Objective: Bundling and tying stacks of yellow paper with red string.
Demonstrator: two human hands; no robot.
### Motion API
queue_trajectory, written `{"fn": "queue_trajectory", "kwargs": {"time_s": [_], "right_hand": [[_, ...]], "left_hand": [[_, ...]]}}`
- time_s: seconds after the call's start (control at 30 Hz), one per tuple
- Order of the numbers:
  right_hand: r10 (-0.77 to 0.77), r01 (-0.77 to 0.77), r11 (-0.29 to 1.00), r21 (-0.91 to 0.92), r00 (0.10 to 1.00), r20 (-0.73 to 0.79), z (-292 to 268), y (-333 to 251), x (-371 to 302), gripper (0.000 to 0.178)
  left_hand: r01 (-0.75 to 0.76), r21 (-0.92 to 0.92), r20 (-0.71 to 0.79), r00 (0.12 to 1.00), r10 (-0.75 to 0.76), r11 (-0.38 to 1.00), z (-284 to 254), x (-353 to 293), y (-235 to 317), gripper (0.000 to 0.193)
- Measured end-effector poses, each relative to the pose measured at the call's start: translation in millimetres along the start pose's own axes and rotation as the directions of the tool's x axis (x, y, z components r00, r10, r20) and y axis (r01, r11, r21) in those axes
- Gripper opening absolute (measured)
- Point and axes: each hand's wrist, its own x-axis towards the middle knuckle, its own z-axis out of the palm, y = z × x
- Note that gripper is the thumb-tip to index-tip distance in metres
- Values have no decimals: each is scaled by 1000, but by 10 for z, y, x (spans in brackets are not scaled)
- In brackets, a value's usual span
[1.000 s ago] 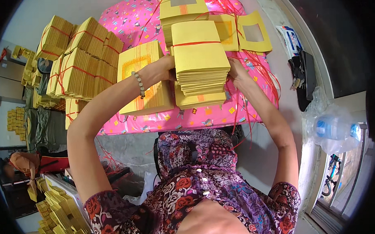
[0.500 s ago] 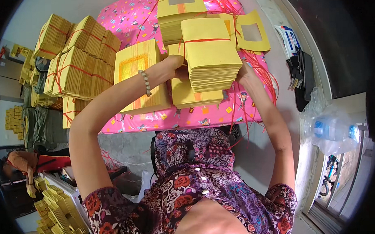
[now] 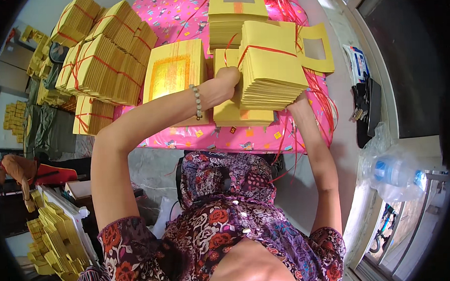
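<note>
A thick bundle of yellow joss paper (image 3: 272,67) stands tilted over another yellow stack (image 3: 244,117) on the pink table. A red plastic ribbon (image 3: 269,49) crosses its upper part. At its left side my left hand (image 3: 227,82) is closed on the ribbon, whose loose end sticks up above the fist. My right hand (image 3: 298,103) grips the bundle's lower right corner, its fingers mostly hidden behind the paper. Left of my left hand lies a stack with a gold foil square (image 3: 170,75). Behind the bundle is a taller yellow stack (image 3: 231,26).
Ribbon-tied bundles (image 3: 105,60) are piled on the left. Loose red ribbons (image 3: 322,95) hang over the right side of the pink patterned table cover (image 3: 185,142). A yellow sheet with a pale window (image 3: 317,48) lies at right. Another person (image 3: 20,170) is at far left, near more stacks.
My left hand has moved right and slightly down, drawing on the ribbon, whose end now shows above it. The bundle has tilted, and the ribbon slants across it.
</note>
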Motion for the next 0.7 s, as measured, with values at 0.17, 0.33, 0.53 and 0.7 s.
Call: {"fn": "queue_trajectory", "kwargs": {"time_s": [0.17, 0.33, 0.53, 0.7], "right_hand": [[-13, 12, 1000, 21, 999, 43, 397, 52, 368, 33], [-35, 31, 998, 48, 997, 74, 579, 20, 654, 33], [-15, 1, 998, 70, 980, 200, 1155, 216, 1158, 34], [-203, 189, 974, 125, 973, 107, 2236, -1113, 2934, 34]], "left_hand": [[15, -7, -59, 998, -15, 1000, 67, 2, 24, 23], [35, -14, -26, 999, -36, 999, 88, -80, 82, 23], [5, -113, -87, 996, -14, 994, -469, 256, -141, 25], [53, -249, 120, 993, -24, 967, 192, 108, -105, 19]]}}
